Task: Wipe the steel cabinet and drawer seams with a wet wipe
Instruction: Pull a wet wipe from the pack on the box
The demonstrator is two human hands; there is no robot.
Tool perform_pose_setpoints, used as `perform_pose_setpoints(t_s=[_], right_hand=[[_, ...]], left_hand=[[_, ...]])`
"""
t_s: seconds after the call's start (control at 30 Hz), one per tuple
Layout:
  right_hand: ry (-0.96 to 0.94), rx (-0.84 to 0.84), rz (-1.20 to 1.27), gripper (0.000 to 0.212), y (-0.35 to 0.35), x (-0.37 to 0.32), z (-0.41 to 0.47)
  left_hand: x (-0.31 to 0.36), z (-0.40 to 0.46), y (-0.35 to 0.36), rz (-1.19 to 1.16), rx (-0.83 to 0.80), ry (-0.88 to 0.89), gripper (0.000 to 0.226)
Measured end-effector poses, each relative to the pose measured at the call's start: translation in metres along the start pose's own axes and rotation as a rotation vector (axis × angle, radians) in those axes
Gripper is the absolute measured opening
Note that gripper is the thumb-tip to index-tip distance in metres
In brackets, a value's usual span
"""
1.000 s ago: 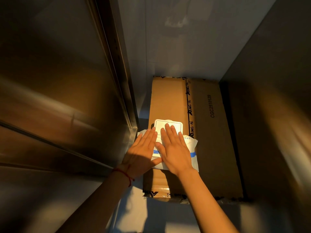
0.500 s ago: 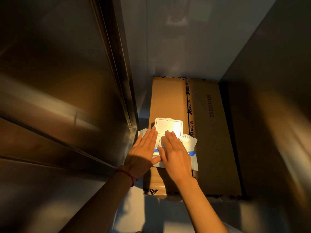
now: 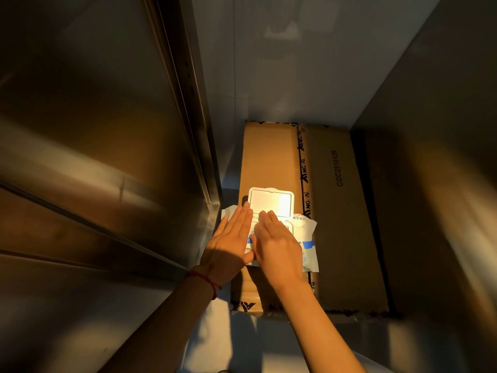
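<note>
Head view: wet-wipe pack (image 3: 301, 238), lid (image 3: 271, 201) raised, is pressed flat on the cardboard box (image 3: 344, 224) by left hand (image 3: 228, 242) and right hand (image 3: 278, 244), fingers extended, nothing gripped. Wipe extraction is judged next; steel cabinet (image 3: 94, 130) stands left.

I am looking down into a narrow gap; a pale wall (image 3: 295, 63) is closing the far end, catching faint reflections; a dark steel panel (image 3: 443, 157) is rising on the right; a flattened cardboard box (image 3: 341, 224) printed with black lettering is lying on the light floor (image 3: 236, 345); warm amber light is falling across everything, leaving the corners in deep shadow.
</note>
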State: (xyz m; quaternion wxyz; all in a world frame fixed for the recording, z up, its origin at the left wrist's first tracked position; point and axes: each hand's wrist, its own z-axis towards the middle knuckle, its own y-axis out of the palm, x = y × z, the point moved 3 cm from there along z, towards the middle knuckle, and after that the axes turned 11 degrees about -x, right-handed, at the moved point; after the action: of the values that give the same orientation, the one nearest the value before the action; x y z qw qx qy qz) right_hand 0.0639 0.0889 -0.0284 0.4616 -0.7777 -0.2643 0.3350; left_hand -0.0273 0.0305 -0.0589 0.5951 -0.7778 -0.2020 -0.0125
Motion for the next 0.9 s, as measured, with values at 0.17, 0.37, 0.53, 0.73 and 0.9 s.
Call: perform_pose_setpoints(t_s=[0.17,0.37,0.53,0.73,0.9], right_hand=[[-0.03,-0.07,-0.119,0.061,0.003,-0.005,0.0],[0.061,0.023,-0.176,0.073,-0.011,-0.013,-0.005],[0.06,0.067,-0.191,0.071,-0.014,-0.016,-0.005],[0.104,0.128,-0.157,0.066,-0.011,-0.016,-0.005],[0.121,0.045,-0.13,0.063,-0.001,-0.015,0.0]], left_hand=[[-0.001,0.001,0.0,0.014,-0.062,-0.01,0.065],[0.001,0.0,-0.003,0.005,-0.091,-0.01,0.065],[0.001,-0.003,-0.004,0.008,-0.065,-0.014,0.063],[0.001,0.0,-0.004,-0.029,-0.077,-0.019,0.063],[0.0,0.002,-0.002,-0.053,-0.057,-0.003,0.065]])
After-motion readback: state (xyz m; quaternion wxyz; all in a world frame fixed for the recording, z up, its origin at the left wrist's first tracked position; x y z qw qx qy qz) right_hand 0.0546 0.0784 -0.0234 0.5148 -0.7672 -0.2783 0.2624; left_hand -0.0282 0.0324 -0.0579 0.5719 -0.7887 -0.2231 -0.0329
